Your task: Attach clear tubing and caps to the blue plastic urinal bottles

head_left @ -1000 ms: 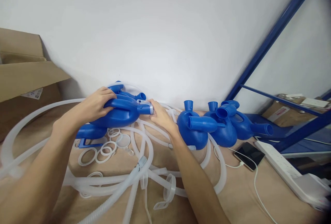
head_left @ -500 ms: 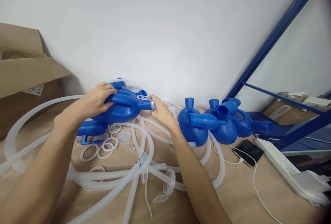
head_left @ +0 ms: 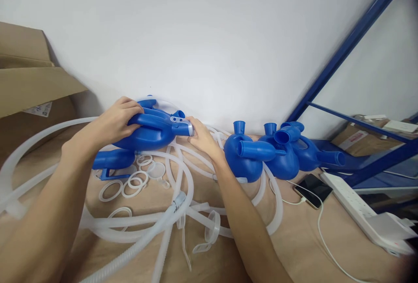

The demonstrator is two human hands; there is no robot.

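My left hand (head_left: 122, 119) is wrapped round the handle of a blue plastic bottle (head_left: 150, 137), left of centre. At the bottle's neck, which points right, my right hand (head_left: 200, 136) grips a translucent cap (head_left: 190, 129) fitted over the opening. A strap with small holes (head_left: 179, 119) runs from the cap along the top of the neck. Behind and below the held bottle lie other blue parts, partly hidden by it. White rings (head_left: 134, 183) and a round translucent cap (head_left: 156, 170) rest on the brown surface just below.
Several blue bottles (head_left: 243, 161) stand right of centre. Translucent hoses (head_left: 130, 221) coil across the brown surface, with a loose cap (head_left: 213, 226) among them. A phone (head_left: 313, 190), a white power strip (head_left: 349, 204) and a blue rack (head_left: 352, 35) are at right; a cardboard box (head_left: 32, 87) is at left.
The view has shifted slightly. Both hands keep their hold on the bottle and its cap, with the bottle a little further left in view.
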